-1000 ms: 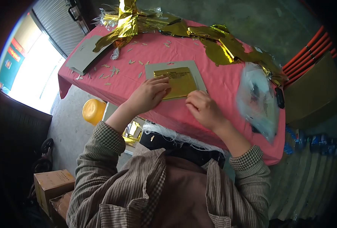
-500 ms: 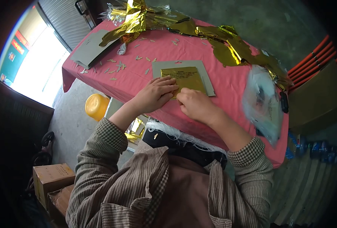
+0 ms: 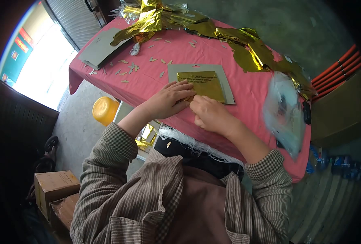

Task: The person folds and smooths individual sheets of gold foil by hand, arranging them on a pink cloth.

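Observation:
A folded gold foil sheet (image 3: pixel 211 90) with printed black text lies on a grey card (image 3: pixel 227 84) that has a hanging hole at its top. My left hand (image 3: pixel 168 99) rests on the foil's left side, palm down, fingers stretched out. Close beside it, at the foil's lower edge, is my right hand (image 3: pixel 211 114), its fingers closed in a pinch. Whatever is between those fingertips is hidden. Both hands are on the near side of the card, over a pink tablecloth (image 3: pixel 245 118).
Small grey card scraps (image 3: pixel 132 67) are scattered toward the back left, near stacked grey cards (image 3: pixel 103 49). Crumpled gold foil (image 3: pixel 245 51) runs along the far edge. A clear plastic bag (image 3: pixel 284 114) lies at right. White strings (image 3: pixel 188 141) hang at the near edge, beside a yellow bucket (image 3: pixel 105 110).
The view has shifted slightly, so the table's contents appear a little further right. My right hand is slightly lower against the foil; my left hand still rests on it.

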The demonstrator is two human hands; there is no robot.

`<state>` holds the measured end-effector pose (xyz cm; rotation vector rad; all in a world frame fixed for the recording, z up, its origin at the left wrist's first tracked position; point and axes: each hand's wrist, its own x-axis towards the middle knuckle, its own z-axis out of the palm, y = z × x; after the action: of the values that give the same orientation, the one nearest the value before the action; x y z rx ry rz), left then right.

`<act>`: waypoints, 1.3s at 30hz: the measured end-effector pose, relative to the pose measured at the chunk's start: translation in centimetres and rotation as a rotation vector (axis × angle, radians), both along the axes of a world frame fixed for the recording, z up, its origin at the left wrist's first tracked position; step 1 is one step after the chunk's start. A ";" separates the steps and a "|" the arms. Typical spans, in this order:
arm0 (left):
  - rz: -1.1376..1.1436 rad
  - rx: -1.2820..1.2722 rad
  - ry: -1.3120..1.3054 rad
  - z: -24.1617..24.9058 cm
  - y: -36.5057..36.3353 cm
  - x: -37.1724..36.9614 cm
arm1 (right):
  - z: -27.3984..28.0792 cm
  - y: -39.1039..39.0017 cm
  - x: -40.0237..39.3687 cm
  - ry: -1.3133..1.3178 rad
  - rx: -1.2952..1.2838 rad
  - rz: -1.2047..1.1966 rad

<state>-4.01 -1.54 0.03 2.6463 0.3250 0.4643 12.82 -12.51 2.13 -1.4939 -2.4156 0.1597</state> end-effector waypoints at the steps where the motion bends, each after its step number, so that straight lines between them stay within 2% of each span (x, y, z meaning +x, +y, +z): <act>1: 0.002 0.001 0.001 0.1 0.0 0.0 | 0.0 -0.1 -0.1 0.025 -0.003 -0.018; 9: 0.008 0.029 0.005 -0.3 0.1 0.0 | 0.2 0.6 -0.5 -0.059 -0.100 -0.021; 18: -0.032 -0.057 -0.049 -0.1 0.0 0.3 | -0.1 -2.2 1.3 0.069 0.034 0.096; 20: -0.021 -0.064 -0.039 -0.2 0.1 0.3 | 1.1 -4.5 2.6 0.221 -0.099 0.085; 22: -0.034 -0.050 -0.038 -0.3 0.2 0.3 | 4.3 -7.4 4.8 0.416 -0.456 -0.051; 23: -0.039 -0.033 -0.030 -0.2 0.2 0.3 | 5.6 -8.9 6.3 0.587 -0.507 -0.119; 24: -0.049 -0.034 -0.033 -0.1 0.1 0.3 | 6.7 -10.3 7.8 0.760 -0.553 -0.185; 26: -0.035 -0.039 -0.011 0.3 -0.1 0.3 | 8.9 -13.5 10.7 0.812 -0.432 -0.319; 28: -0.039 -0.028 -0.005 0.4 -0.1 0.2 | 10.3 -16.0 11.7 1.108 -0.455 -0.189; 29: -0.030 -0.019 0.001 0.5 0.0 0.1 | 11.0 -16.4 11.8 1.110 -0.448 -0.197; 31: -0.046 -0.023 0.004 0.6 0.1 0.0 | 12.2 -16.9 11.7 0.741 -0.544 -0.079; 32: -0.050 -0.029 0.010 0.7 0.1 0.0 | 12.1 -16.4 11.0 0.596 -0.627 -0.155; 33: -0.060 -0.025 0.009 0.7 -0.1 0.0 | 11.6 -16.1 10.4 0.598 -0.621 -0.163; 35: -0.007 -0.063 -0.131 0.8 -0.5 -0.1 | 9.3 -15.4 9.6 0.479 -0.576 -0.365; 36: -0.012 -0.064 -0.132 0.9 -0.8 -0.4 | 8.5 -15.0 9.4 0.479 -0.575 -0.370; 38: -0.078 -0.020 -0.133 1.6 -1.5 -1.0 | 7.1 -13.8 9.3 0.136 -0.281 -0.620; 39: -0.080 -0.020 -0.131 2.0 -2.2 -1.2 | 6.1 -13.1 9.2 0.138 -0.280 -0.621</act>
<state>-5.26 -3.77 2.05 2.5833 0.1817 0.6021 22.02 -25.59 8.25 -2.1956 -1.7724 0.4551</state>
